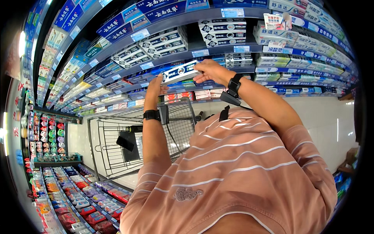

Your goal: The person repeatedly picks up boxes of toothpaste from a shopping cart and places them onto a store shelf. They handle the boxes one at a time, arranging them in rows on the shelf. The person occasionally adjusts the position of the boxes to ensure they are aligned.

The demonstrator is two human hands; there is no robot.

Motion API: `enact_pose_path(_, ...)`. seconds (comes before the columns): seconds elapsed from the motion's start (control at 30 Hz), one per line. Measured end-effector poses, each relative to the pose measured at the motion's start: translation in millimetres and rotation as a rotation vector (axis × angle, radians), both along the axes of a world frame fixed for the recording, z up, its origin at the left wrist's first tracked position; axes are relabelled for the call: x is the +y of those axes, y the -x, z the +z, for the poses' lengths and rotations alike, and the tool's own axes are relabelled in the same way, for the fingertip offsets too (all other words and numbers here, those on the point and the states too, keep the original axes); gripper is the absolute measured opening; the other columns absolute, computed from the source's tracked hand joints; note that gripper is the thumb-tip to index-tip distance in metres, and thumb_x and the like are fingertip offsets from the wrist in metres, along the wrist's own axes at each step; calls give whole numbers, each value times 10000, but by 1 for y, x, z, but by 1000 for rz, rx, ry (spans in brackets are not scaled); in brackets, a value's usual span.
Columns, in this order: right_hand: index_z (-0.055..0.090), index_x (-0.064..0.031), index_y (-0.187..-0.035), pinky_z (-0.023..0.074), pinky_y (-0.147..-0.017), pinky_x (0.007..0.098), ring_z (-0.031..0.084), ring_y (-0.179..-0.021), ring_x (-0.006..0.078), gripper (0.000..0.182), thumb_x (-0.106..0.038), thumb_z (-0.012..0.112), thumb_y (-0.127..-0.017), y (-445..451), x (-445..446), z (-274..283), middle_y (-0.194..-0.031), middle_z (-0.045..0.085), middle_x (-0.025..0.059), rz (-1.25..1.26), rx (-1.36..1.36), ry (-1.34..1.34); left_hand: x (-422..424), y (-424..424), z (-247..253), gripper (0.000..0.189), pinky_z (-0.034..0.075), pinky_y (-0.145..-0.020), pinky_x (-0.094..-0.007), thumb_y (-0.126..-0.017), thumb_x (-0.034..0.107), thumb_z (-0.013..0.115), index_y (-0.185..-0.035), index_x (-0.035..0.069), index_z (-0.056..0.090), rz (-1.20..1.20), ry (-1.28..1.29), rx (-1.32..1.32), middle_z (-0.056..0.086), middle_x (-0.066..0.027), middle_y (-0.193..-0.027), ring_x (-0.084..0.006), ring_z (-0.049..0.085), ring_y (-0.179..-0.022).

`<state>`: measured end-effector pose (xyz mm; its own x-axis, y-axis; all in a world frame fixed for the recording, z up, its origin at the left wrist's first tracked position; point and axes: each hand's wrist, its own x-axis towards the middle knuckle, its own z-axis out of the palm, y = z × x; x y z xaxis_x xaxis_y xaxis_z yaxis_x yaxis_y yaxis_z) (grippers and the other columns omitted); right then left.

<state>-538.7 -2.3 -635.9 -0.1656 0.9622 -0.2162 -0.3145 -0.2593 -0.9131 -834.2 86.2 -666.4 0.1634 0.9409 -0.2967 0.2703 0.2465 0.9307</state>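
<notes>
A long white and dark toothpaste carton [179, 72] is held level between both hands in front of the shelves. My left hand [157, 84] grips its left end, with the thumb at the top edge and fingers curled beneath. My right hand [208, 71] holds the right end between thumb and fingers. Behind the carton, similar boxes lie in a stack [223, 32] on an upper shelf and in another stack [163, 44] to its left. Lower down, a smaller stack [238, 60] sits right of my right hand.
Shelves with price-tag rails [216, 52] curve across the front, full of boxed goods. A wire shopping cart [114, 140] stands at my left, holding a black phone [125, 143] and a dark flat item [130, 153]. Racks of bottles and packs [84, 201] lie behind it at lower left.
</notes>
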Motion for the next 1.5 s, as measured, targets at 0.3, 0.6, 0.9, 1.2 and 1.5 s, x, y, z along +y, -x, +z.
enact_pose_path(0.3,485,118,-1199,627,-765,330,714,-947,262,517,-284,681,-939,0,7,-1,-1107,608,182,34,20,8,68,33,17,638,544,-747,-339,-1017,365,538,-1551,82,337,182,-368,9,568,-143,-1352,-233,641,-1036)
enact_pose_path(0.6,491,39,-1140,614,-837,378,700,-994,292,394,-286,641,-974,-1,7,9,-1103,584,170,58,-42,63,115,36,30,742,487,-681,-353,-967,293,544,-1591,60,218,267,-460,172,657,-107,-837,-198,578,-704)
enact_pose_path(0.9,476,54,-1164,614,-821,364,705,-984,303,400,-256,641,-973,0,20,0,-1126,572,188,72,-52,140,177,55,5,740,496,-850,-464,-942,269,567,-1577,70,244,249,-523,363,695,-260,-1042,-419,663,-942)
enact_pose_path(1.2,511,-43,-1033,617,-810,360,716,-958,289,232,-231,635,-981,4,29,-1,-1027,588,121,61,-10,165,178,50,4,721,494,-917,-464,-934,255,578,-1563,77,273,262,-506,299,653,-316,-1179,-461,638,-1080)
enact_pose_path(1.5,483,-19,-1080,615,-823,367,713,-968,305,291,-231,650,-973,7,39,-1,-1039,566,118,81,9,177,159,27,29,662,500,-903,-468,-967,236,537,-1557,52,299,211,-442,387,675,-317,-1097,-451,656,-1049)
